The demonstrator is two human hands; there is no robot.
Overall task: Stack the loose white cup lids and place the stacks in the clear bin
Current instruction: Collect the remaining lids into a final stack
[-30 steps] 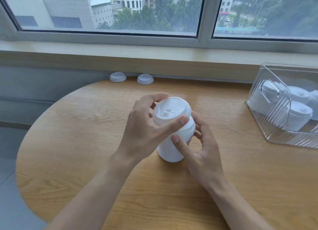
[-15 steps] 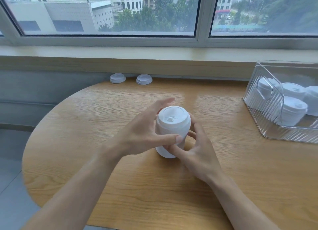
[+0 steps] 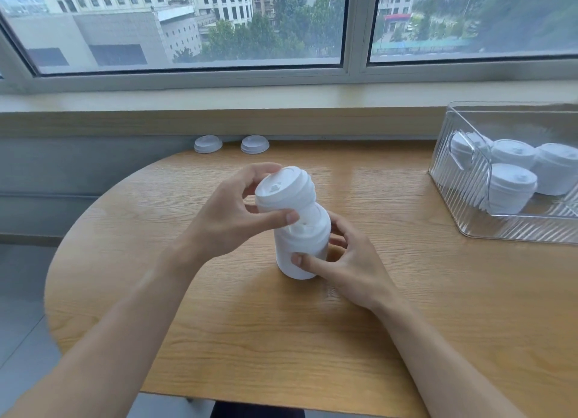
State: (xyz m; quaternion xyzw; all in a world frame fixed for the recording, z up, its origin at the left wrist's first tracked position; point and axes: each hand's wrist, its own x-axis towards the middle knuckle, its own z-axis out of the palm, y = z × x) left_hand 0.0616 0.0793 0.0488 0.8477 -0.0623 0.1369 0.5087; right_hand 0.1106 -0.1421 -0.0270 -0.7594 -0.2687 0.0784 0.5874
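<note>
A stack of white cup lids [image 3: 303, 248] stands on the round wooden table [image 3: 281, 339] at its middle. My right hand [image 3: 347, 261] grips the stack low down, thumb on its front. My left hand [image 3: 231, 217] holds a smaller bunch of lids [image 3: 284, 189] tilted just above the stack's top, thumb in front and fingers behind. Two loose lids [image 3: 208, 143] [image 3: 255, 143] lie at the table's far edge by the wall. The clear bin [image 3: 463, 205] at the right holds several lid stacks [image 3: 509, 189].
A window sill and wall run along the table's far side. The bin's ribbed wall with a handle cutout faces the middle of the table. Bare floor lies to the left of the table.
The upper lids sat pressed down on the stack half a second ago. Now my left hand has lifted them off and tilted them to the left. My right hand moved lower on the stack.
</note>
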